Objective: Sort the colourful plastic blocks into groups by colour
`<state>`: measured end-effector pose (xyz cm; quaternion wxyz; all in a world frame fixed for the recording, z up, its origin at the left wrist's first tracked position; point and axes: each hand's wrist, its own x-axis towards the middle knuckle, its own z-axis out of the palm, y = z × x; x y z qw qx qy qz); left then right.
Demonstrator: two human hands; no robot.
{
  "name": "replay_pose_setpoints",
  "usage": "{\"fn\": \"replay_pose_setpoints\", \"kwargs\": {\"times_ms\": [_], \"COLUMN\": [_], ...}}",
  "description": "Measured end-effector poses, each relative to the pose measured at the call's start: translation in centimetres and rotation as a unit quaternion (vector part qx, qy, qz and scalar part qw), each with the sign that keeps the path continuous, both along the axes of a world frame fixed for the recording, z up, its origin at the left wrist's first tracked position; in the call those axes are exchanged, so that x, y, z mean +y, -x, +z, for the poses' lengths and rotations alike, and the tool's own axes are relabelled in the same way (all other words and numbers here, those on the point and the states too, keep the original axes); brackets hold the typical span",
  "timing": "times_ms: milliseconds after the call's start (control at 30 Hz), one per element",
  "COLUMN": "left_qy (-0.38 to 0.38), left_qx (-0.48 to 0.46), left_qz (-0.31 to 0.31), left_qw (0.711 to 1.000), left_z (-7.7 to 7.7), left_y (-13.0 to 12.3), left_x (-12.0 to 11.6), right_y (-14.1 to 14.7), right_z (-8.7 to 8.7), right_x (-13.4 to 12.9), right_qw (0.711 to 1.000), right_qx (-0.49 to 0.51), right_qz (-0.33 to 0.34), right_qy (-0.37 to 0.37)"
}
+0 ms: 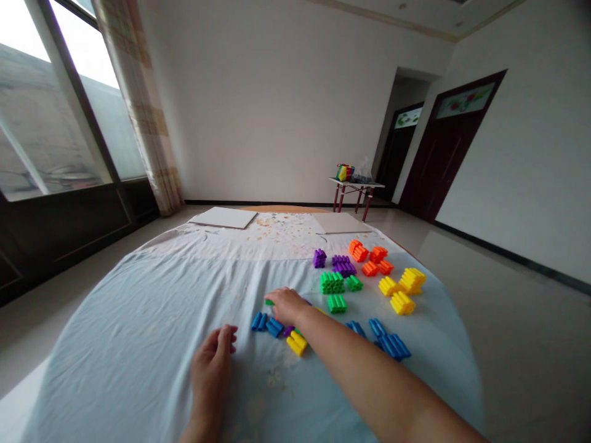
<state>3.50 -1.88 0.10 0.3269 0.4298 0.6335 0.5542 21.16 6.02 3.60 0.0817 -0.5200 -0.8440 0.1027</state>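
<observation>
Hand (287, 306) among blocks (274, 327); bag (364, 173) contents unclear.

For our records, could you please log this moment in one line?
right hand: at green plastic piece, grip unclear | left hand: curled, near blue tubular plastic blocks

The right hand (287, 306) is reaching over a mixed cluster of pieces, and a green piece (269, 302) is showing at its fingertips; a grip is hard to tell. Blue pieces (275, 327) and yellow pieces (296, 343) are lying just beside it. The left hand (217, 347) is curling loosely over the cloth (138, 332), apart from the pieces. To the right, an orange group (357, 250), purple group (344, 266), green group (332, 283), yellow group (412, 280) and blue group (394, 346) are lying separately. Beyond, two boards (224, 218) are lying flat; a bag (345, 172) is sitting on a small table (378, 185), and a curtain (138, 104) is hanging beside a window (50, 123).
</observation>
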Motion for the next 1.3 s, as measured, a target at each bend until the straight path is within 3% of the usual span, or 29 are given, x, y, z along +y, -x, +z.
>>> {"fn": "replay_pose_setpoints", "kwargs": {"times_ms": [233,367,633,767,933,1067,1167,1300], "left_qy": [-0.003,-0.001,0.001,-0.002,-0.003,-0.002,0.005,0.017], "left_qx": [-0.018,-0.019,-0.023,-0.021,-0.021,-0.004,0.004,-0.003], "left_qz": [-0.008,-0.007,-0.007,-0.009,-0.006,-0.012,-0.009,-0.003], "left_qw": [1.0,1.0,1.0,1.0,1.0,1.0,1.0,1.0], "left_z": [0.3,0.3,0.0,0.0,-0.3,-0.2,0.1,0.1], "left_y": [-0.2,-0.3,-0.2,-0.1,0.2,0.3,0.3,0.4], "left_x": [-0.4,-0.4,-0.3,-0.2,0.0,0.0,-0.1,-0.2], "right_y": [-1.4,-3.3,-4.3,-3.8,-3.7,-3.5,-3.5,-4.2], "right_z": [0.1,0.8,2.4,2.9,3.7,3.6,2.8,2.2], "right_x": [0.8,1.3,-0.3,-1.7,-3.8,-5.6,-6.3,-6.5], "right_qw": [0.998,0.998,0.99,0.989,1.0,0.991,0.99,0.99], "right_qx": [0.026,0.03,-0.093,-0.125,0.025,0.103,0.053,-0.028], "right_qz": [0.017,-0.005,0.007,0.007,-0.012,-0.079,-0.127,-0.14], "right_qy": [0.056,0.049,0.109,0.075,0.006,0.03,0.028,0.004]}}
